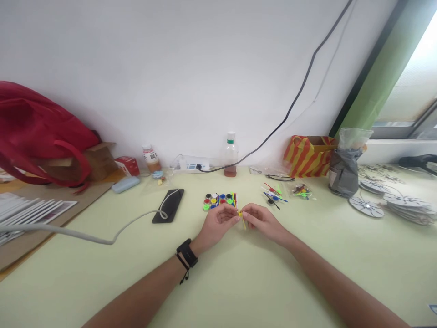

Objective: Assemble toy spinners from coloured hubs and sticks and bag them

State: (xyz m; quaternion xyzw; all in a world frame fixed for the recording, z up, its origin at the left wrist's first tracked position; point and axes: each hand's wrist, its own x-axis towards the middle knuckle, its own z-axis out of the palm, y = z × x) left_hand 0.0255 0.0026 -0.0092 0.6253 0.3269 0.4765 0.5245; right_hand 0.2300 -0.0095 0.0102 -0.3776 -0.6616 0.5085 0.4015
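My left hand [220,223] and my right hand [264,221] meet over the middle of the pale green table. Between their fingertips is a small yellow plastic piece [240,213], with a thin yellow stem [244,224] pointing down; both hands pinch it. Just behind my left hand lie several round coloured discs [213,201] in rows, with coloured sticks [235,198] at their right side. Behind my right hand is a loose group of coloured arrow-like pointers [274,198], some with round discs. My fingers partly hide the yellow piece.
A black phone [169,207] with a grey cable lies to the left. A bottle [230,155] and a power strip [191,165] stand by the wall. At right are a small bag of coloured parts [301,191], a striped bag [305,157] and stacked white discs [366,207].
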